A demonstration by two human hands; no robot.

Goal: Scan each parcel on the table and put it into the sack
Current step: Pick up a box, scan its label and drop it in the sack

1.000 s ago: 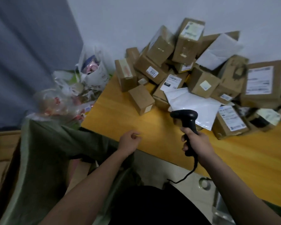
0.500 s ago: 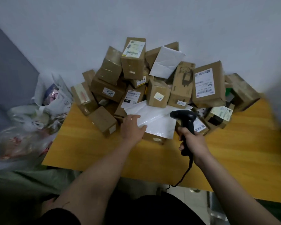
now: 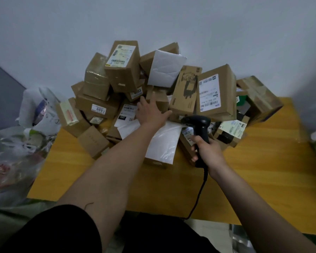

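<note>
Left hand (image 3: 150,111): fingers spread, pressed on a small box (image 3: 158,99) mid-pile.
Right hand (image 3: 209,152): gripped the scanner (image 3: 199,127) beside it.
Change: left hand had moved up off the white mailer (image 3: 161,145).

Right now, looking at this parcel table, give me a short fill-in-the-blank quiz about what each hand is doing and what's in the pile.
1. The right hand grips a black ____.
2. The left hand reaches into the pile of ____.
3. The box label left of the left hand reads ____.
4. The table top is ____ in colour.

Missing words: scanner; parcels; 8093; yellow
</note>
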